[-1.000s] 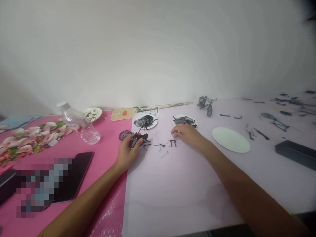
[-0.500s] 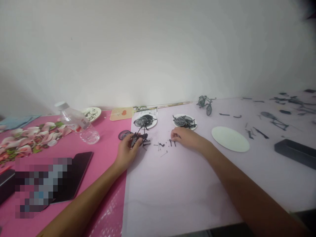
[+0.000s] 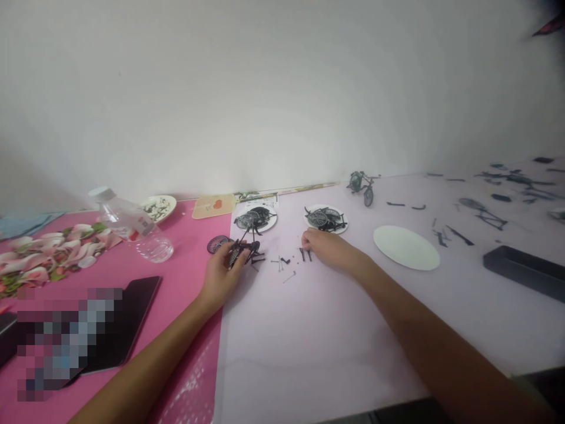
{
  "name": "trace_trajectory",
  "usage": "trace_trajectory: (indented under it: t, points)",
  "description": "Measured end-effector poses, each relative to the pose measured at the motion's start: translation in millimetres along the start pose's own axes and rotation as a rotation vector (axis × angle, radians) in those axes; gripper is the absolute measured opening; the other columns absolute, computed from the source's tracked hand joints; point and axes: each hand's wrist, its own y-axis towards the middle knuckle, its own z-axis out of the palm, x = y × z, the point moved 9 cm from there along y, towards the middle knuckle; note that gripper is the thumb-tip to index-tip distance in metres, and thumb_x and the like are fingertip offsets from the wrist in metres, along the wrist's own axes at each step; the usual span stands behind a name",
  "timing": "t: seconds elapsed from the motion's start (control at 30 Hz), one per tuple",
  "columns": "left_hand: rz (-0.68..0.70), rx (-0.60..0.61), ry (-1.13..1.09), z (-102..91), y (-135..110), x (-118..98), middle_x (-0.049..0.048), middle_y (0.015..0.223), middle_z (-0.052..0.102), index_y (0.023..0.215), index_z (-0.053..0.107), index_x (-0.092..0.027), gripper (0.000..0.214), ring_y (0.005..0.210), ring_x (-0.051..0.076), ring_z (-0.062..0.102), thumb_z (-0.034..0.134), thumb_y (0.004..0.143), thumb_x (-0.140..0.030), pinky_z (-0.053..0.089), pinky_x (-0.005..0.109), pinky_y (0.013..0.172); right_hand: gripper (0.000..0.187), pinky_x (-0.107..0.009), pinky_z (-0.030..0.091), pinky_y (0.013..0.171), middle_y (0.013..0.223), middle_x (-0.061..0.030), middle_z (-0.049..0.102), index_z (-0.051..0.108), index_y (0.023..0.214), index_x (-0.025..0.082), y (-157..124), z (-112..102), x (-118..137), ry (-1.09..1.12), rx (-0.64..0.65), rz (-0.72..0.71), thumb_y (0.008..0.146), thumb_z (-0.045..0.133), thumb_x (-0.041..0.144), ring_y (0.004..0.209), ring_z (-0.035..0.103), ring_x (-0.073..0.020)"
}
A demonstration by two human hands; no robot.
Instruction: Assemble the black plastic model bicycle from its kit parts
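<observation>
My left hand (image 3: pixel 220 280) is closed around a small black model bicycle (image 3: pixel 249 250), its fingers and thumb gripping the frame over the seam of the pink and white surfaces. A spoked wheel shows at its left. To the right my right hand (image 3: pixel 329 248) has its fingers pinched together, just above two short black parts (image 3: pixel 305 254); whatever sits in the pinch is hidden. Several tiny pins and a small black piece (image 3: pixel 285 261) lie between the hands. Behind them are two white plates, a left plate (image 3: pixel 274 225) and a right plate (image 3: pixel 345 229), with black bicycle parts.
A model bicycle (image 3: pixel 362 187) stands by the wall. An oval white plate (image 3: pixel 406 247), a black tray (image 3: pixel 525 274) and scattered dark parts (image 3: pixel 485 215) occupy the right. At left are a plastic bottle (image 3: pixel 152 244), artificial flowers (image 3: pixel 57 250) and a dark tablet (image 3: pixel 128 330).
The camera view has turned slightly, so things sit a little farther left. Both hands keep nearly the same pose, the left still on the model bicycle and the right beside the small parts.
</observation>
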Motion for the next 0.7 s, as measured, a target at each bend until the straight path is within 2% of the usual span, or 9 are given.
trace_trajectory:
  t: [0.17, 0.33, 0.53, 0.7]
  points:
    - [-0.004, -0.013, 0.004, -0.7, 0, 1, 0.0101, 0.115, 0.076, 0.116, 0.073, -0.018, 0.041, 0.108, 0.027, 0.072, 0.070, 0.091, -0.050, 0.056, 0.039, 0.096, 0.018, -0.028, 0.027, 0.063, 0.094, -0.0043, 0.063, 0.051, 0.081, 0.020, -1, 5, 1, -0.018, 0.055, 0.006, 0.099, 0.051, 0.015, 0.070, 0.050, -0.0145]
    - [-0.001, -0.023, 0.004, -1.2, 0, 1, 0.0100, 0.114, 0.077, 0.116, 0.073, -0.018, 0.041, 0.106, 0.027, 0.072, 0.070, 0.090, -0.050, 0.057, 0.039, 0.095, 0.016, -0.027, 0.029, 0.066, 0.096, -0.0035, 0.063, 0.051, 0.082, 0.020, 0, 5, 1, 0.034, 0.079, 0.045, 0.098, 0.050, 0.017, 0.076, 0.053, -0.0153]
    - [-0.005, -0.027, 0.005, -1.6, 0, 2, 0.0097, 0.114, 0.077, 0.116, 0.074, -0.018, 0.040, 0.105, 0.026, 0.072, 0.071, 0.090, -0.049, 0.056, 0.038, 0.095, 0.017, -0.028, 0.028, 0.065, 0.094, -0.0040, 0.062, 0.051, 0.082, 0.020, -3, -5, 2, 0.014, 0.056, 0.080, 0.095, 0.047, 0.011, 0.070, 0.051, -0.0143]
    - [-0.003, -0.023, -0.003, -1.3, 0, 1, 0.0103, 0.113, 0.077, 0.116, 0.073, -0.017, 0.040, 0.104, 0.027, 0.072, 0.071, 0.091, -0.048, 0.056, 0.038, 0.095, 0.018, -0.028, 0.029, 0.064, 0.099, -0.0059, 0.064, 0.053, 0.084, 0.019, -1, -7, -8, -0.050, 0.039, 0.110, 0.101, 0.048, 0.018, 0.068, 0.052, -0.0138]
